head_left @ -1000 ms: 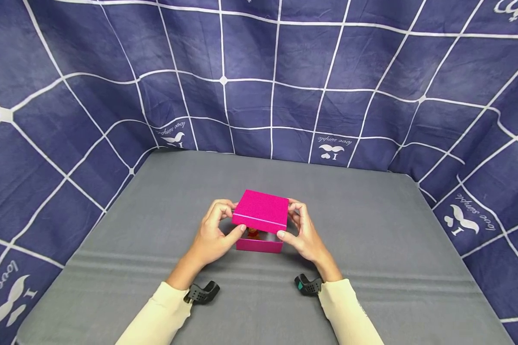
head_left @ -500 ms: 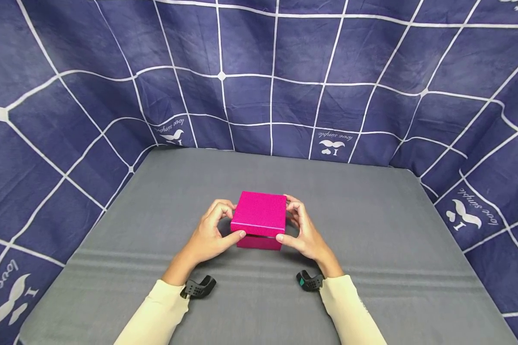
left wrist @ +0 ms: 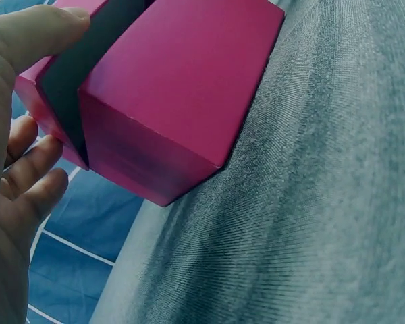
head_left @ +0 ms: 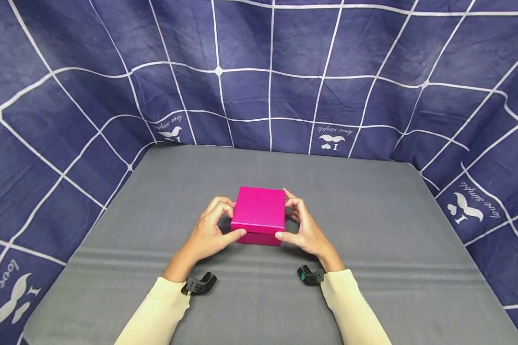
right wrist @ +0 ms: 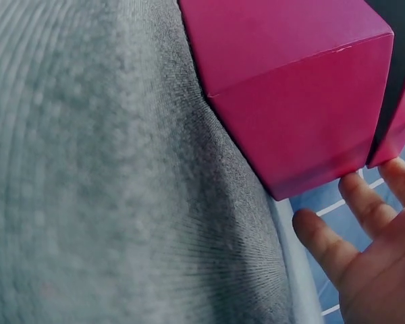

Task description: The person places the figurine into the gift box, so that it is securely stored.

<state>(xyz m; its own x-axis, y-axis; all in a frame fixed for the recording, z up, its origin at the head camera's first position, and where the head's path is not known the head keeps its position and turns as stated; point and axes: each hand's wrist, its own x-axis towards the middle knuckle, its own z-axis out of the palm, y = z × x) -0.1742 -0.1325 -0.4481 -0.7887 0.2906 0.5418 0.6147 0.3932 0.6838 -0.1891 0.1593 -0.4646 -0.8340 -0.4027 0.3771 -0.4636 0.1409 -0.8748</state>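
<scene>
A magenta box lid (head_left: 259, 207) lies over a matching box base (head_left: 259, 239) in the middle of the grey table. My left hand (head_left: 210, 234) grips the lid's left side, its thumb at the front edge and its fingers bent behind. Opposite, my right hand (head_left: 304, 232) holds the right side the same way. In the left wrist view, a dark gap shows between the lid (left wrist: 47, 111) and the base (left wrist: 182, 74). The right wrist view has the base (right wrist: 297, 101) standing on the cloth, with fingertips near the lid's edge. The box's inside is hidden.
Grey cloth covers the table (head_left: 259, 302), with some creases in front of the box. A blue curtain (head_left: 241, 43) with white grid lines surrounds the back and sides. Black bands (head_left: 200, 283) are worn at both wrists.
The lid has come down from a raised tilt onto the base. A small reddish-orange object seen inside the box earlier is now covered. Both hands keep their hold on the lid.
</scene>
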